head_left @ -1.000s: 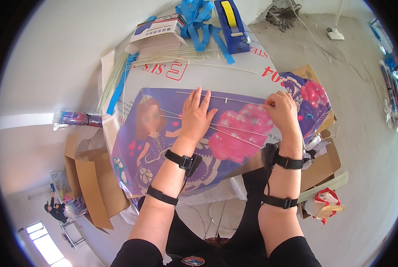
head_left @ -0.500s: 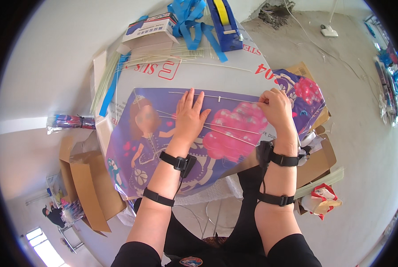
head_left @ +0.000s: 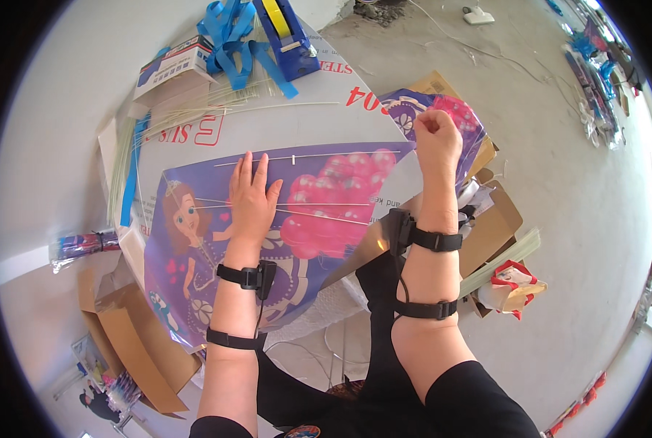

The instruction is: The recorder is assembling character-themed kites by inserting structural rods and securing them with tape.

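A purple kite [head_left: 304, 219] printed with a cartoon girl and pink balloons lies flat on the white table [head_left: 282, 120], filling the middle of the view. The left hand [head_left: 251, 201] rests on it palm down, fingers together and pointing to 12 o'clock, pressing thin rods [head_left: 318, 215] that cross the print. The right hand [head_left: 435, 139] is at 2 o'clock from the left one, well apart from it, closed into a fist at the kite's far corner (whether it pinches a rod end or the sheet itself I cannot tell). Both forearms wear black straps. At 12 o'clock on the table stands a blue tape dispenser [head_left: 286, 33] with a bunch of blue ribbons [head_left: 234, 29] just beside it, and a small box [head_left: 172, 66] at 11 o'clock. A bundle of pale rods [head_left: 194, 109] lies between the box and the kite. Brown cartons [head_left: 132, 343] sit on the floor at 8 o'clock.
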`<action>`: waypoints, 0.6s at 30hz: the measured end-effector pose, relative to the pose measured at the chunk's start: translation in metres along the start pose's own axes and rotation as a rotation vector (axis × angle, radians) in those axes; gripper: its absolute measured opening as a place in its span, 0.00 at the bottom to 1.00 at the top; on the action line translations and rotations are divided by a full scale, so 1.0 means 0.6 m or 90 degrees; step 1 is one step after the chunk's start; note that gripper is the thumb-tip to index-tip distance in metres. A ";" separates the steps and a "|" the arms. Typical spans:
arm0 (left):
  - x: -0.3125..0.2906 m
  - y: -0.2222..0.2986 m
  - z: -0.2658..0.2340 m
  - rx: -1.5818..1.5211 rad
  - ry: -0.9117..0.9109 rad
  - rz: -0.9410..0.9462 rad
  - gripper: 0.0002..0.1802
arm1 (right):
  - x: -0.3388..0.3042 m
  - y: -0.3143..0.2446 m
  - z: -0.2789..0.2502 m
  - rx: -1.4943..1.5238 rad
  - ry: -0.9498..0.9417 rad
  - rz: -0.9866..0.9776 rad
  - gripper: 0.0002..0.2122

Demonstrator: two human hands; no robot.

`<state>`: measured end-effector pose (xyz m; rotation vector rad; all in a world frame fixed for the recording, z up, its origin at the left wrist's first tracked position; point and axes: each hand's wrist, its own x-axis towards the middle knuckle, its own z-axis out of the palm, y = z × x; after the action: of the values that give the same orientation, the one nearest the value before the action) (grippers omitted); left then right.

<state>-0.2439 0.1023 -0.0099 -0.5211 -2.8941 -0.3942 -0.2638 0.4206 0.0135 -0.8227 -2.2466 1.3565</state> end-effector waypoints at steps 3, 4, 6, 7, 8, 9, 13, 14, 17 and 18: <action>-0.002 -0.001 -0.001 -0.003 -0.006 -0.003 0.28 | 0.004 0.013 -0.008 0.011 0.012 0.064 0.04; -0.002 -0.001 -0.002 -0.004 -0.006 -0.002 0.28 | 0.002 0.014 -0.007 0.004 -0.001 0.065 0.04; -0.003 0.000 -0.001 0.002 -0.014 -0.011 0.29 | -0.003 0.005 -0.008 -0.005 -0.013 0.067 0.04; -0.004 0.000 0.002 0.001 -0.015 -0.010 0.29 | -0.005 0.000 -0.010 -0.050 -0.042 0.072 0.05; -0.003 -0.001 0.002 0.009 -0.011 -0.005 0.29 | -0.005 -0.005 -0.010 -0.092 -0.072 0.077 0.05; -0.003 -0.002 0.001 0.017 -0.008 0.000 0.29 | -0.004 0.005 -0.005 -0.113 -0.071 0.027 0.06; -0.002 0.000 0.002 0.014 -0.009 0.000 0.28 | -0.004 0.006 -0.007 -0.165 -0.117 0.028 0.07; -0.002 0.000 0.001 0.015 -0.008 0.002 0.28 | -0.004 0.007 -0.006 -0.164 -0.111 0.019 0.07; -0.002 -0.001 0.000 0.018 -0.005 0.007 0.28 | -0.005 0.005 -0.005 -0.162 -0.109 0.016 0.07; -0.003 -0.002 -0.001 0.020 -0.002 0.009 0.28 | -0.006 0.003 -0.003 -0.160 -0.113 0.021 0.07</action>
<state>-0.2428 0.1003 -0.0100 -0.5377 -2.8924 -0.3463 -0.2593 0.4202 0.0126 -0.8546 -2.5912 1.2185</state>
